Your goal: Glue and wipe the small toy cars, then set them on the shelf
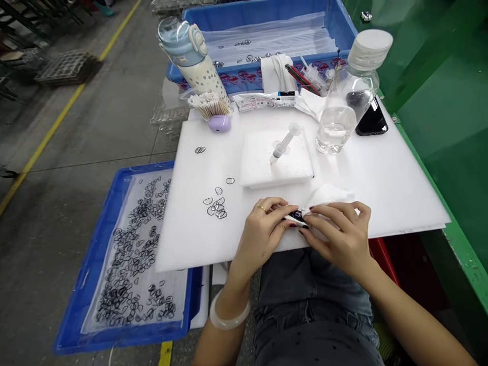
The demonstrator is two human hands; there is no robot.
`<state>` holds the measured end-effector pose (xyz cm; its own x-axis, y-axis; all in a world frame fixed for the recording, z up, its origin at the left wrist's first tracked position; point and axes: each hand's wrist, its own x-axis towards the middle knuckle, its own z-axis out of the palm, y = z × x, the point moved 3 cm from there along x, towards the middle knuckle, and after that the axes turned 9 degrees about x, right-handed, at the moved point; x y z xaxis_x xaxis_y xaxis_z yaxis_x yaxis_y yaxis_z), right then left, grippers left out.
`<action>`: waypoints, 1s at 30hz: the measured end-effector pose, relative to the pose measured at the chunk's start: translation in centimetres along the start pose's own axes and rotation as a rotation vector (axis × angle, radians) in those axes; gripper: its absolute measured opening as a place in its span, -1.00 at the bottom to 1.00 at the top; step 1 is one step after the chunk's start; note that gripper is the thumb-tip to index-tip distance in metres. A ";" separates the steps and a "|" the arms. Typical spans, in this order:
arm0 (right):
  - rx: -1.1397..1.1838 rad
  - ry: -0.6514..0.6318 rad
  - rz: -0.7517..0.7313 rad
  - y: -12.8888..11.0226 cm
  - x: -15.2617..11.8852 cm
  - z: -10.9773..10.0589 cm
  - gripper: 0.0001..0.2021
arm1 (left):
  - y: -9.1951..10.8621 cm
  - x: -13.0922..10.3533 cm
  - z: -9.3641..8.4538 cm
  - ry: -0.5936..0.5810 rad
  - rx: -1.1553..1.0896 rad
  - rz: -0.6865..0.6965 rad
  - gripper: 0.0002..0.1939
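Near the front edge of the white board [183,218], my left hand [265,229] and my right hand [339,231] meet around a small black glossy part [296,216] with white material along its edge. The fingers of both hands pinch it from either side. A white cloth [330,195] lies against my right fingers. Several thin black rings [217,208] lie on the board to the left. Behind my hands a syringe [282,147] rests on a white foam block [274,175].
A blue tray [86,279] of many black rings stands lower left. Along the back are a tumbler [202,71], cotton swabs [209,104], a purple case [219,123], a tube [263,101], a clear bottle [341,112], a phone [372,119] and a blue bin [244,15].
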<state>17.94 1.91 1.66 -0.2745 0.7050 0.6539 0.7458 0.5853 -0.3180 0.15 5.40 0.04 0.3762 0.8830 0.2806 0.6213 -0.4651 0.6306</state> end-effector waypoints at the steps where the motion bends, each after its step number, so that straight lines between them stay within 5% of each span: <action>1: 0.008 0.002 0.001 0.0 -0.1 0.1 -0.85 | 0.0 0.0 0.0 0.001 0.000 0.000 -0.74; 10: 0.454 -0.172 0.122 1.4 -0.3 -0.3 -0.81 | -0.1 -0.2 -0.1 -0.009 -0.022 0.017 -0.74; 15: 0.481 -0.320 0.103 3.2 0.6 -0.8 -0.86 | -0.3 -0.6 0.0 -0.011 -0.040 0.017 -0.72; 17: 0.487 -0.275 0.184 4.7 1.4 -1.2 -0.89 | -0.4 -0.6 0.0 -0.009 -0.054 0.015 -0.71; 21: 0.181 0.041 0.279 7.2 3.3 -3.1 -0.88 | -0.3 -0.6 -0.3 -0.006 -0.080 0.002 -0.69; 24: -0.070 0.135 0.198 5.9 3.8 -3.6 -0.77 | -0.3 -0.5 -0.6 0.011 -0.103 -0.011 -0.66; 30: 0.256 -0.273 0.077 -1.2 1.4 1.6 -0.65 | -0.6 -0.8 -1.2 0.189 -0.033 -0.077 -0.80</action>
<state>15.71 2.82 1.83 -0.4012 0.8114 0.4251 0.6040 0.5832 -0.5432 -1.36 5.09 0.34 0.1910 0.9136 0.3590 0.6191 -0.3959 0.6782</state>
